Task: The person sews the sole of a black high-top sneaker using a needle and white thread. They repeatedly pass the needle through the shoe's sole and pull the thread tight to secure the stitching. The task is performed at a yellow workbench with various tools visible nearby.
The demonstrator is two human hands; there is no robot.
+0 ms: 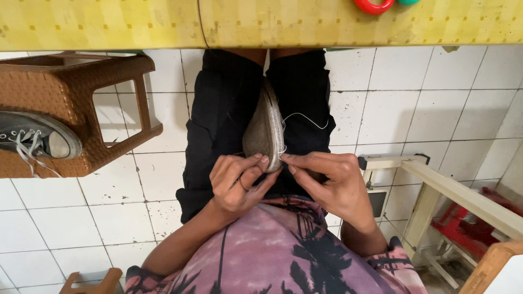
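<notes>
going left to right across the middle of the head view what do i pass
grey sneaker on a brown plastic stool → left hand → shoe held between the knees → right hand pinching white thread → pale wooden frame → red object under it

Soft even daylight, sharp focus, slight edge distortion.
</notes>
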